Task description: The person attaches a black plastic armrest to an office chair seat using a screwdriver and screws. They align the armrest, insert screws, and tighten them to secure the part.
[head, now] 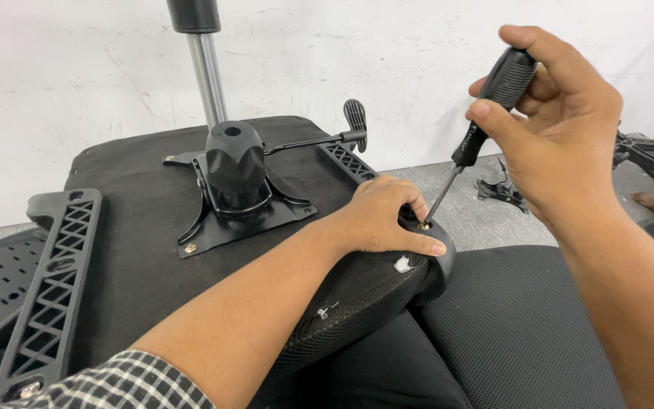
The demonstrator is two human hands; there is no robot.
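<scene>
Bare forearms, black-and-white checked sleeve (138, 382)

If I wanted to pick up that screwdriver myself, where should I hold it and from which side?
Probably by the fat ribbed black handle at the top of the screwdriver, coming from the right, as the right hand does now. The tool leans with its thin shaft down-left into a screw, and the left hand crowds that lower end.

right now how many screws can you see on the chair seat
3: one under the screwdriver tip, one at the black plate's front-left corner, one at its right corner. Others may be hidden.
</scene>
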